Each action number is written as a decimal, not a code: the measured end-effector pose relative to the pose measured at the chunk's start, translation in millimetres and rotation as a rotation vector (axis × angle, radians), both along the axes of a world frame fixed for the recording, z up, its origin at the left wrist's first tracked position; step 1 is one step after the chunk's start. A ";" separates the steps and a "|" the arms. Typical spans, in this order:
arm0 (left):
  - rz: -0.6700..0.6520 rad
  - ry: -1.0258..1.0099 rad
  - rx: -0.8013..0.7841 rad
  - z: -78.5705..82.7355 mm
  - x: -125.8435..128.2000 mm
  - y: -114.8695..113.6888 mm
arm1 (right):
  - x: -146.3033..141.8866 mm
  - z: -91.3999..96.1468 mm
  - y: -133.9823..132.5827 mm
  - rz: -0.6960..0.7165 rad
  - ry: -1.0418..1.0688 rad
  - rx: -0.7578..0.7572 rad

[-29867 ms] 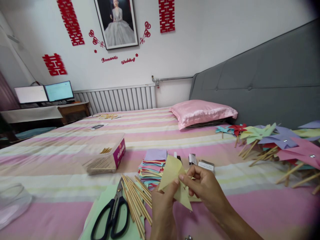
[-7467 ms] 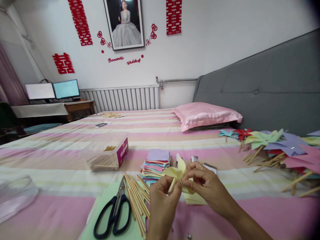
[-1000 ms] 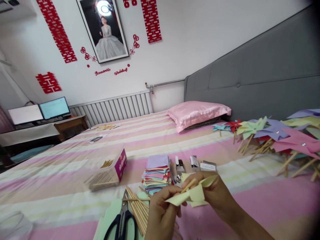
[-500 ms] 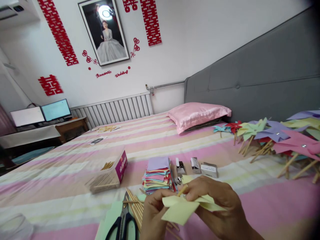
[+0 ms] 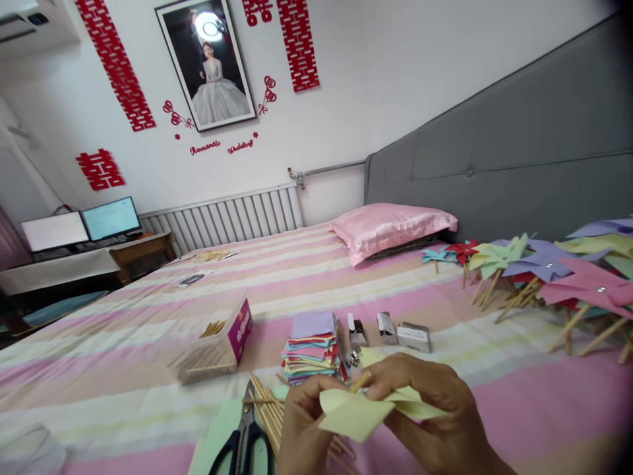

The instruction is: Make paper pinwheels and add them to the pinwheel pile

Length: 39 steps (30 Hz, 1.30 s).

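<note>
Both my hands meet low in the middle, over the striped bed. Between them is a pale yellow paper pinwheel [image 5: 353, 415] with a thin wooden stick [image 5: 360, 380] poking up behind its centre. My left hand [image 5: 302, 432] pinches the pinwheel's left side, fingers closed on the paper and stick. My right hand [image 5: 435, 415] grips it from the right, fingers curled over the folded blades. A stack of coloured paper squares [image 5: 311, 346] lies just beyond my hands.
Black scissors [image 5: 241, 445] and loose wooden sticks [image 5: 270, 412] lie on a green sheet at lower left. A box of sticks [image 5: 217, 343] stands further left. Small staple boxes [image 5: 400, 332] sit ahead. Several finished pinwheels [image 5: 554, 274] pile up at right, by the grey headboard and pink pillow [image 5: 390, 224].
Over the last second the pinwheel sank lower and turned flatter between my hands, and my right hand closed further over it. Earlier the yellow paper was still being folded.
</note>
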<state>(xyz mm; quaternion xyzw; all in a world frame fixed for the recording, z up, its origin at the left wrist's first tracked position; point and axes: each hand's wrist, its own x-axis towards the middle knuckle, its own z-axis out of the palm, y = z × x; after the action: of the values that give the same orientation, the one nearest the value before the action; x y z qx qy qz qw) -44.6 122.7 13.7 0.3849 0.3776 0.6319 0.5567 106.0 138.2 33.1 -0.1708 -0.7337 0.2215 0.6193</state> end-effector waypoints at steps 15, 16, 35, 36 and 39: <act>-0.008 -0.005 -0.017 -1.0 -0.4 -2.2 | -0.7 6.1 -2.0 0.009 0.016 0.027; 0.001 0.000 -0.017 -1.3 -0.5 -2.6 | -0.5 5.9 -2.1 0.015 0.017 0.022; -0.039 -0.019 0.032 2.9 -2.2 -1.6 | -1.8 9.5 -4.3 0.057 0.019 -0.034; -0.032 -0.012 0.035 2.1 -2.3 -1.7 | -2.0 9.8 -4.6 0.057 0.018 -0.044; -0.030 0.002 0.026 -0.2 -2.9 -2.6 | -2.8 9.2 -5.8 0.074 0.020 -0.079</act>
<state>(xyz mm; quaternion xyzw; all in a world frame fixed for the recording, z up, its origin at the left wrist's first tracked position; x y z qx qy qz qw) -47.4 120.1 13.6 0.3984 0.3643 0.6280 0.5605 103.3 132.4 42.3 -0.1655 -0.7241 0.2747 0.6106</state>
